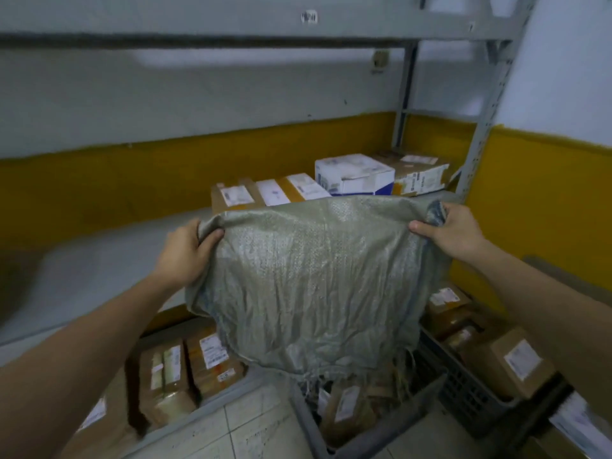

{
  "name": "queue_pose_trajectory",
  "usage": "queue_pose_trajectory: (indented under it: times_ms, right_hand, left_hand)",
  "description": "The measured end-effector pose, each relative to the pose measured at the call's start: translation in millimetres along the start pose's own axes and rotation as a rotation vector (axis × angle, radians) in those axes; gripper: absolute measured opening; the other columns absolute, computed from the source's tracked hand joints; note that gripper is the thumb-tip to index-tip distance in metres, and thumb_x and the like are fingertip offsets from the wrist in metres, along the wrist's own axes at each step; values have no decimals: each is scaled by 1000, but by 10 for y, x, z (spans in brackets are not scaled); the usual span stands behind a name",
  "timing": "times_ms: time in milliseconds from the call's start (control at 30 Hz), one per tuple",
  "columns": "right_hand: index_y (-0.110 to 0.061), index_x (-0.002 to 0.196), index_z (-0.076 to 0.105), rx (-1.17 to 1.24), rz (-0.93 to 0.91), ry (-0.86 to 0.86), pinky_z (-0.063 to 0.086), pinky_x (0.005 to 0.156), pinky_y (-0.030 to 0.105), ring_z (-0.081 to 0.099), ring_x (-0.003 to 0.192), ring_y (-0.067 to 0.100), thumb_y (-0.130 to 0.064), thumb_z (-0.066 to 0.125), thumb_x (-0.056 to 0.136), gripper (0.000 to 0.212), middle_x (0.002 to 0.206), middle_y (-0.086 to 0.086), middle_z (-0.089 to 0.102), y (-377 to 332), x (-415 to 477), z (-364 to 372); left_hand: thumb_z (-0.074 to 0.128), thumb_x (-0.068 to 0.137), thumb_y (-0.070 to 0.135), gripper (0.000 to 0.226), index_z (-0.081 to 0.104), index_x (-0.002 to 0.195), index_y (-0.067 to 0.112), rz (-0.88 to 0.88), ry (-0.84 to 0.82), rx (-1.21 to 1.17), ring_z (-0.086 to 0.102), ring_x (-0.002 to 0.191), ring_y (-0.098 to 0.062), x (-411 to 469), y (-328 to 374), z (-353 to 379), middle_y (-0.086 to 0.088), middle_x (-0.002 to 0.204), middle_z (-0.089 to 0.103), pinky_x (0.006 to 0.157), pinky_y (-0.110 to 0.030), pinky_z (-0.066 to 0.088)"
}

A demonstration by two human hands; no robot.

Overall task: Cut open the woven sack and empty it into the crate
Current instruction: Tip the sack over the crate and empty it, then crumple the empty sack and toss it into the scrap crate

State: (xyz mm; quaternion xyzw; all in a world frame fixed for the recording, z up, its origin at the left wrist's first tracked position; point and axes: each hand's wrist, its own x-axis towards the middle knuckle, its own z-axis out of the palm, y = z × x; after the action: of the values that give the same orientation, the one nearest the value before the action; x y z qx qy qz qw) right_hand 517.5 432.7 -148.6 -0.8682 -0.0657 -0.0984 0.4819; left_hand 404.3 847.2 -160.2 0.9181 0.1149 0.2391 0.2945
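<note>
Views: one, the head view, worn on the person's head.
Station: above and behind both forearms, in front of the shelf rack (486, 127).
Facing: forward and tilted down; the rack and the rear wall (99, 180) fill 12 o'clock, and the floor tiles (251, 425) lie at 6 o'clock.
Lens: wide-angle; the rack's beams bow toward the frame edges.
Range: near; forearms enter from 7 and 5 o'clock.
Frame centre: the woven sack (314, 276), between the left hand (185, 253) at 9 o'clock and the right hand (453, 231) at 3 o'clock.
Lower edge: the crate (390, 425) at 6 o'clock, just under the sack, with its near corner cut by the frame.
Sharpness: soft throughout; label print is unreadable.
</note>
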Motion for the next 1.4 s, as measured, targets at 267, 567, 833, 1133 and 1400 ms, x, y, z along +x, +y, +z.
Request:
queue_pose_trajectory:
  times_ms: [267, 567, 833, 1133, 1400]
  right_hand:
    - [-18, 91, 66, -50, -59, -155, 45, 66, 19, 60, 77, 1, -17, 79, 81, 17, 85, -11, 66, -1827, -87, -1241]
    - [-14, 65, 57, -133, -38, -16, 42, 63, 31, 63, 77, 27, -21, 72, 78, 21, 75, 8, 66, -3340, -692, -1743]
    - [-16, 88, 70, 70, -151, -247, 51, 74, 33, 66, 79, 16, -31, 70, 85, 16, 84, 2, 72, -4092, -1751, -1274]
    - [-17, 98, 68, 122, -25, -235, 53, 81, 37, 66, 95, 29, -15, 68, 89, 9, 95, 4, 70, -4319, -2186, -1005]
    - [-18, 102, 64, 151, 54, -611, 53, 88, 41, 66, 95, 25, -36, 60, 95, 20, 99, 9, 71, -5148, -3274, -154]
  left_hand:
    - [83, 68, 53, 41, 68, 66, 15, -64, -270, 35, 61, 57, -13, 78, 1142, -1886, 5, 61, 64, 52, -29, 45]
    - [72, 83, 29, 23, 66, 74, 9, -417, -190, -5, 62, 67, -22, -195, 2300, -3020, -8, 76, 66, 51, -28, 43]
    - [79, 81, 34, 36, 68, 91, 1, -515, -233, -361, 70, 77, -27, -924, 2587, -3535, -14, 86, 72, 63, -33, 55]
    - [74, 89, 28, 40, 52, 60, 12, -566, 65, -111, 66, 71, -30, -1786, 1341, -4857, -7, 58, 53, 54, -32, 32]
    - [53, 98, 41, 47, 66, 106, -4, -660, -28, -39, 63, 84, -32, -2383, 792, -5471, -20, 96, 68, 76, -36, 50]
